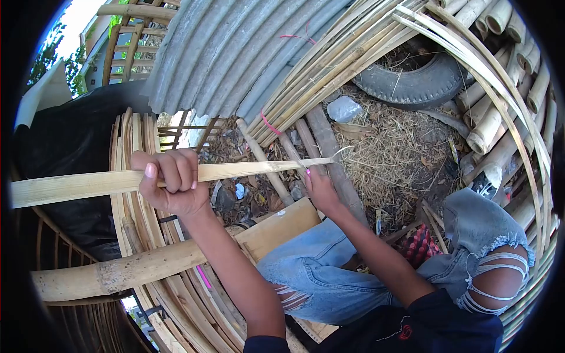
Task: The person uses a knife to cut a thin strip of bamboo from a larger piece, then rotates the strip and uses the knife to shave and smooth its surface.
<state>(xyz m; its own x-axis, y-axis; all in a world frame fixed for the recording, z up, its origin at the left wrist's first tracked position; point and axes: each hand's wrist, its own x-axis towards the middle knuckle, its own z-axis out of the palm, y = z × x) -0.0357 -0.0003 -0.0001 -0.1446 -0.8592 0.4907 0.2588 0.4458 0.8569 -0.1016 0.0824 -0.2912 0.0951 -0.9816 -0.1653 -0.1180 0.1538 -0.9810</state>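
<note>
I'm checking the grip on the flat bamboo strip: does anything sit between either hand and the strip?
Nothing visible does. The left hand is closed directly around the pale flat bamboo strip, and the right hand meets its thin far end. What the right hand grips there is too small to tell.

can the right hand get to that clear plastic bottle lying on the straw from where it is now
Probably yes: the right hand is busy at the bamboo strip, but only open ground and sticks lie between it and the plastic bottle.
</note>
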